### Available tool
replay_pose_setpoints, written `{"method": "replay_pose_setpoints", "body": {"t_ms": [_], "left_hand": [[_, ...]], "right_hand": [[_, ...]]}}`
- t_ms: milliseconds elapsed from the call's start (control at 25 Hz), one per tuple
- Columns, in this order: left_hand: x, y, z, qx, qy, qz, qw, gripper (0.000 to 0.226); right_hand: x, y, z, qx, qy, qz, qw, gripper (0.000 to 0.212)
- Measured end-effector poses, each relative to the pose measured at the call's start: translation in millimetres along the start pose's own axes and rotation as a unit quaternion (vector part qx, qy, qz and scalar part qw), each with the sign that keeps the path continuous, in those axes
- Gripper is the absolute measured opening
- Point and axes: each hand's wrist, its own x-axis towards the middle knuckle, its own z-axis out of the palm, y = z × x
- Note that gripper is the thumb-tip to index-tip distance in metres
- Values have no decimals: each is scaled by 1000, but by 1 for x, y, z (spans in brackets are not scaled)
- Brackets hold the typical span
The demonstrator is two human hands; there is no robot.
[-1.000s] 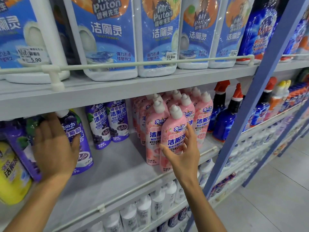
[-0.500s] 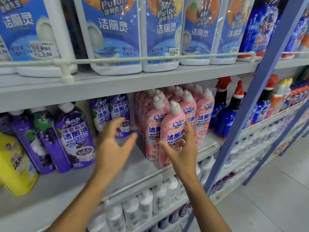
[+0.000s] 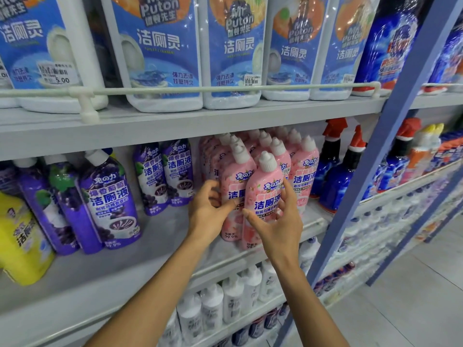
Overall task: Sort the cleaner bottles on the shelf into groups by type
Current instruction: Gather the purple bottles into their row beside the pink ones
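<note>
Your right hand [image 3: 278, 224] cupped the front pink bottle [image 3: 265, 196] near the shelf [image 3: 155, 251] edge, with the fingers spread along its right side and the thumb low across its label. Your left hand [image 3: 208, 211] sat just left of it, fingers curled against the next pink bottle [image 3: 235, 191]; I could not tell whether it truly gripped. Both bottles stood upright at the front of the pink cluster. Purple bottles [image 3: 110, 201] stood to the left, a yellow bottle [image 3: 20, 241] at far left, and blue sprayers [image 3: 338, 181] to the right.
</note>
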Motion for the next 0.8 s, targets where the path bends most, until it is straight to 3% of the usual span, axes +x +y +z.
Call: {"method": "replay_pose_setpoints", "body": {"t_ms": [160, 440, 560, 680, 800], "left_hand": [[-3, 2, 18, -35, 28, -32, 998, 36], [5, -4, -1, -201, 45, -103, 973, 33], [30, 1, -12, -188, 75, -90, 975, 37], [47, 5, -7, -167, 23, -89, 982, 43], [40, 3, -3, -177, 1, -94, 980, 31]], "right_hand": [[0, 3, 1, 9, 18, 4, 1000, 106], [-3, 1, 7, 11, 26, -3, 1000, 108], [-4, -1, 9, 9, 26, -4, 1000, 107], [-3, -3, 9, 10, 20, 1, 1000, 107], [0, -2, 6, 12, 3, 3, 1000, 107]]}}
